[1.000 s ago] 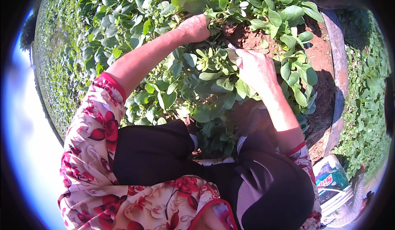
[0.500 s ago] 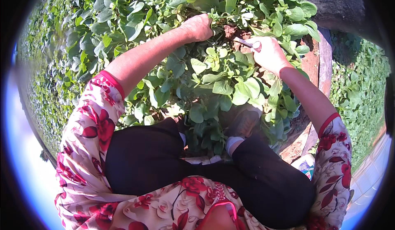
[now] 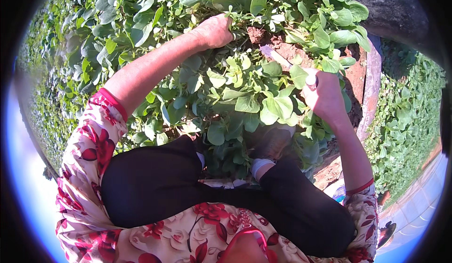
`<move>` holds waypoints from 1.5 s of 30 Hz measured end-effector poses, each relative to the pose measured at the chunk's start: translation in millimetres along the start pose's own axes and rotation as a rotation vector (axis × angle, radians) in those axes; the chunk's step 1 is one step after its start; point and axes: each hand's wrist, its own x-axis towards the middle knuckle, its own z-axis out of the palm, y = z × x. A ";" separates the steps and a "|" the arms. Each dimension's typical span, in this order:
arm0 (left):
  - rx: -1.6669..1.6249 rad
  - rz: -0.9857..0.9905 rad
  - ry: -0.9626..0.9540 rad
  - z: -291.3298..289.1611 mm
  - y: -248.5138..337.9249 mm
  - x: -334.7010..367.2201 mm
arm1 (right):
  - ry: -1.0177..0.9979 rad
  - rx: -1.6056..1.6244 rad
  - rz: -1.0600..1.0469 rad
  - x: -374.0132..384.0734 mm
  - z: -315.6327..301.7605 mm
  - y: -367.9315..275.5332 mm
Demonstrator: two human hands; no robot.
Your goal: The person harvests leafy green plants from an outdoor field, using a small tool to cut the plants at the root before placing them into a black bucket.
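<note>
My right hand [image 3: 324,93] is wrapped round the handle of a narrow-bladed digging tool [image 3: 277,56]. The flat blade catches the light and points up and left over bare reddish soil [image 3: 288,51]. Across the small gap, my left hand [image 3: 214,31] is closed in a fist low among the green leafy plants [image 3: 245,86]. Leaves and the back of the hand hide what its fingers grip. A clod of soil [image 3: 255,34] lies just right of that fist, between it and the blade.
Dense leafy plants [image 3: 117,27] spread to the left and far side. A large dark rounded object [image 3: 393,8] stands at the upper right, above a pale curved edging [image 3: 372,84]. Beyond it grows another green bed [image 3: 405,107]. My shoe [image 3: 270,143] is among the near leaves.
My right hand has drawn back toward me and to the right with the tool, so more of the blade and the soil shows. The left fist has shifted slightly left in the picture.
</note>
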 end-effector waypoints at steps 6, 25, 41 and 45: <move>-0.183 -0.049 -0.006 -18.1 9.6 -7.3 | 0.030 0.263 0.061 33.7 32.9 -15.5; 0.384 0.012 -0.165 7.8 77.3 -14.9 | -0.086 -0.026 0.294 -31.2 -33.1 -32.9; 0.118 -0.158 -0.113 10.8 43.2 6.9 | 0.009 -0.091 -0.264 -13.8 36.0 28.8; 0.114 0.006 -0.108 13.7 21.5 8.2 | 0.040 -0.002 -0.145 2.6 35.4 23.6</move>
